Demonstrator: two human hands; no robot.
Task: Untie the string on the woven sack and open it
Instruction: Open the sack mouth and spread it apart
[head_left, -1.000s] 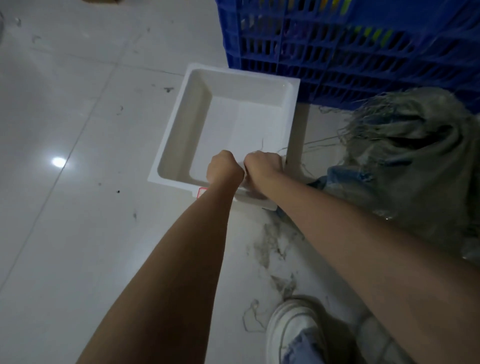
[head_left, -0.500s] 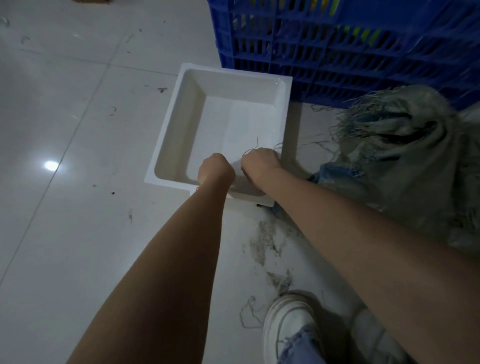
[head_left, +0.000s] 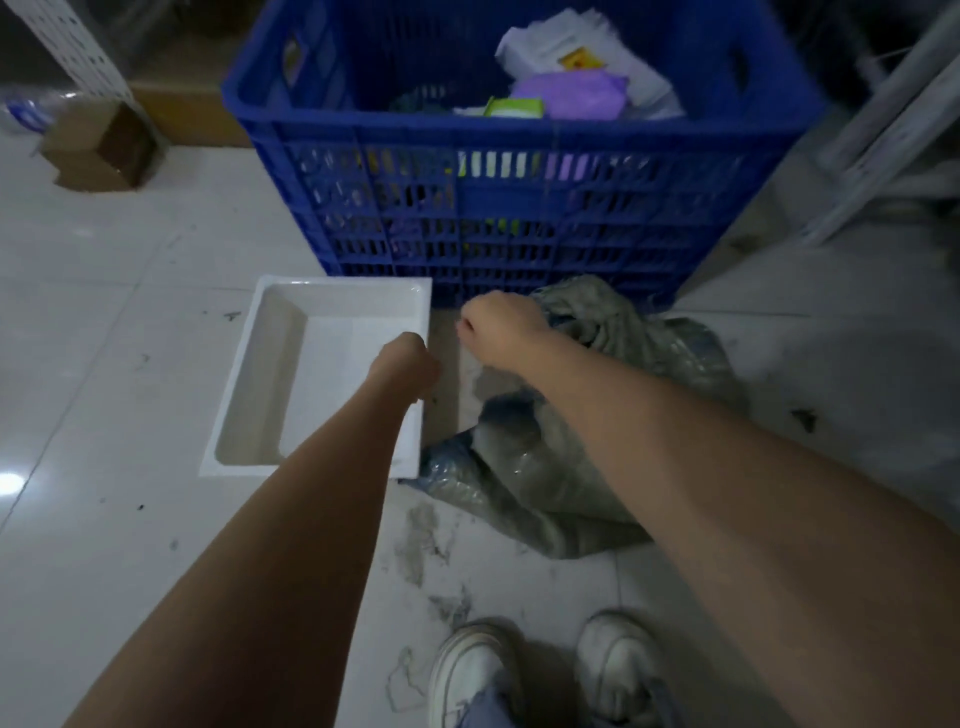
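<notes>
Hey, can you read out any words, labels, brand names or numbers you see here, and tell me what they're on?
None can be read.
White packet with a yellow-and-red patch in the blue crate: print too blurred to read.
Green-and-white packet in the crate: no legible text.
White tray, woven sack, shoes: no markings visible.

Both arms out fwd; left hand (head_left: 410, 358) fisted, right hand (head_left: 498, 325) loosely curled, hands apart.

Both hands curled — left hand (head_left: 410, 364) over the white tray (head_left: 332, 296), right hand (head_left: 498, 325) by the woven sack (head_left: 524, 488).
</notes>
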